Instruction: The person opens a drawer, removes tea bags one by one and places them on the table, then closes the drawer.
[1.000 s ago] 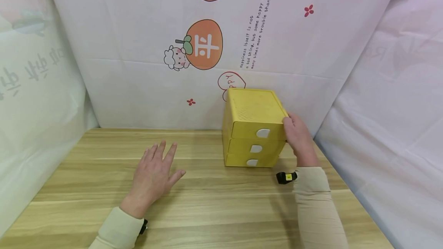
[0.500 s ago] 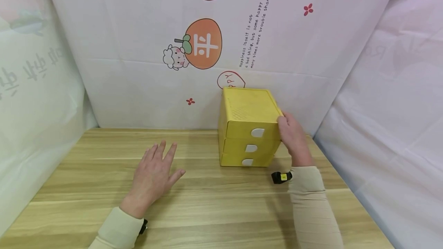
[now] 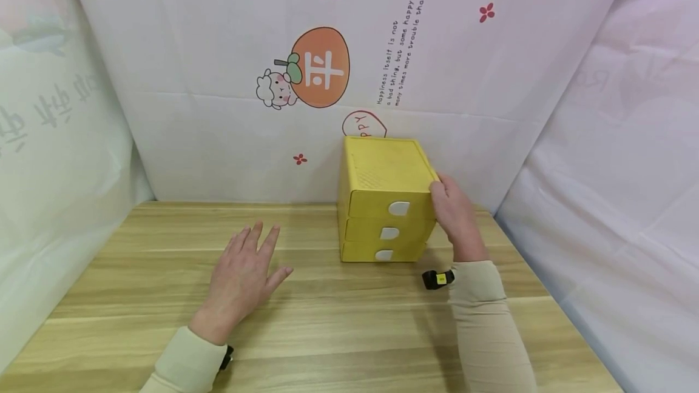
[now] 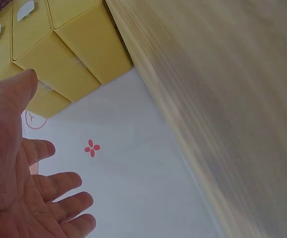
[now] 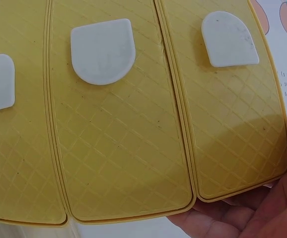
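Note:
A yellow three-drawer storage box (image 3: 392, 165) with white half-round pulls stands on the wooden table near the back sheet. My right hand (image 3: 457, 214) holds its upper right side, thumb at the top front corner and fingers along the side wall. In the right wrist view, fingers (image 5: 223, 223) show beside the crosshatched drawer fronts (image 5: 123, 148), which are all closed. To the left of the box, my left hand (image 3: 243, 275) is spread over the table with nothing in it. Its thumb overlaps the box (image 4: 59, 64) in the left wrist view, a gap away in the head view.
The wooden table (image 3: 306, 332) ends at a white printed sheet (image 3: 218, 156) close behind the box. More white sheets hang at the left (image 3: 60, 138) and right (image 3: 611, 187). A black wrist camera (image 3: 437, 279) sits by my right cuff.
The box has slid left along the table, with my right hand moving along at its right side. My left hand has stayed where it was.

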{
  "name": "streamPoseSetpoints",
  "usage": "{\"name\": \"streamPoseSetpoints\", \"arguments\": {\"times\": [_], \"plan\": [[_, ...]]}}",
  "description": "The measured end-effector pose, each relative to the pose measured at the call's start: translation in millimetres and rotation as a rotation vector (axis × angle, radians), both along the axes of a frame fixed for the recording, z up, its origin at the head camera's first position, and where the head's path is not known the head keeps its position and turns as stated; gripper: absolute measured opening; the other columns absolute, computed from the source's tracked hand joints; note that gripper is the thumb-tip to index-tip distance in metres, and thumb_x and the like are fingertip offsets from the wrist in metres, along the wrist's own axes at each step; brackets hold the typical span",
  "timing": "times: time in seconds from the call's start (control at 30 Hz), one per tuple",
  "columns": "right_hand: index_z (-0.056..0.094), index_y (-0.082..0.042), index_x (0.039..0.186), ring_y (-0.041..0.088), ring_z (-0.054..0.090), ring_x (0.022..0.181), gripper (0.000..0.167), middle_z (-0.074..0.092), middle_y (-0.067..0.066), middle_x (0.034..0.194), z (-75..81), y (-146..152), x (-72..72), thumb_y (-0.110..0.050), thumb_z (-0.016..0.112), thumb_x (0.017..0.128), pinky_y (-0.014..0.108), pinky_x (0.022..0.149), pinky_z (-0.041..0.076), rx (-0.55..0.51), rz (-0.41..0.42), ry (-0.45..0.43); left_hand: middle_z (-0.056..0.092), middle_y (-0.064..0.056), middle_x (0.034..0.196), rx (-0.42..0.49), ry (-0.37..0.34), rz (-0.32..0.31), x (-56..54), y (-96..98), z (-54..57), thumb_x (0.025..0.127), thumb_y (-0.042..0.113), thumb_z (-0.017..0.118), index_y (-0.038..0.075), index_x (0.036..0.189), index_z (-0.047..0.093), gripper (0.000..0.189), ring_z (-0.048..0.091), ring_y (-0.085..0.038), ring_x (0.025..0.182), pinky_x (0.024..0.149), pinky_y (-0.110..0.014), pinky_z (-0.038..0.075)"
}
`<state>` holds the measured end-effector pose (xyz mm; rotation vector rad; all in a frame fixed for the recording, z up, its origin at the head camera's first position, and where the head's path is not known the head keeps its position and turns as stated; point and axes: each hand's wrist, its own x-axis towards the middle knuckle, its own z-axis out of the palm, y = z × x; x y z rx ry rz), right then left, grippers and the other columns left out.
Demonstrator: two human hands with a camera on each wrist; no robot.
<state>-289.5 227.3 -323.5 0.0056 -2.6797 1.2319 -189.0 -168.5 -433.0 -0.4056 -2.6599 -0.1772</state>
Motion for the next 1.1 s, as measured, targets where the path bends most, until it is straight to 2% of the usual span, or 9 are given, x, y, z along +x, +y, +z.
{"name": "streamPoseSetpoints", "arguments": {"times": [0.13,0.33,0.57,1.1], "plan": [[0.036,-0.015,0.164,0.039,0.047,0.132,0.065,0.043,0.016,0.161,-0.4,-3.3,-0.6,-0.041,0.025,0.106,0.058,0.109,0.040,0.000,0.000,-0.008,0.049,-0.031,0.152,0.001,0.019,-0.009,-0.1,1.3,-0.2,0.097,0.056,0.067,0.005,0.156,0.047,0.080,0.050,-0.049,0.138,0.116,-0.060,0.038],[0.033,-0.014,0.165,0.038,0.044,0.138,0.065,0.040,0.015,0.164,0.4,-8.3,-0.3,-0.041,0.024,0.106,0.060,0.115,0.036,-0.007,0.014,-0.018,0.049,-0.030,0.152,0.009,0.011,-0.017,0.2,2.9,0.1,0.098,0.056,0.066,0.004,0.156,0.047,0.080,0.051,-0.048,0.137,0.116,-0.058,0.039],[0.035,-0.015,0.164,0.038,0.045,0.140,0.064,0.042,0.014,0.163,0.8,-14.3,-0.4,-0.040,0.025,0.106,0.060,0.115,0.036,-0.004,0.007,-0.017,0.051,-0.030,0.151,0.038,0.025,-0.034,-1.0,4.3,0.2,0.098,0.053,0.067,0.003,0.154,0.049,0.078,0.053,-0.047,0.135,0.113,-0.059,0.042],[0.037,-0.016,0.163,0.038,0.045,0.141,0.064,0.043,0.012,0.162,-0.6,-24.6,-2.4,-0.040,0.025,0.106,0.059,0.116,0.036,0.030,-0.001,-0.006,0.051,-0.029,0.152,0.221,-0.033,-0.052,-5.3,10.7,5.7,0.101,0.047,0.065,0.000,0.155,0.047,0.073,0.058,-0.050,0.128,0.101,-0.062,0.050]]}}
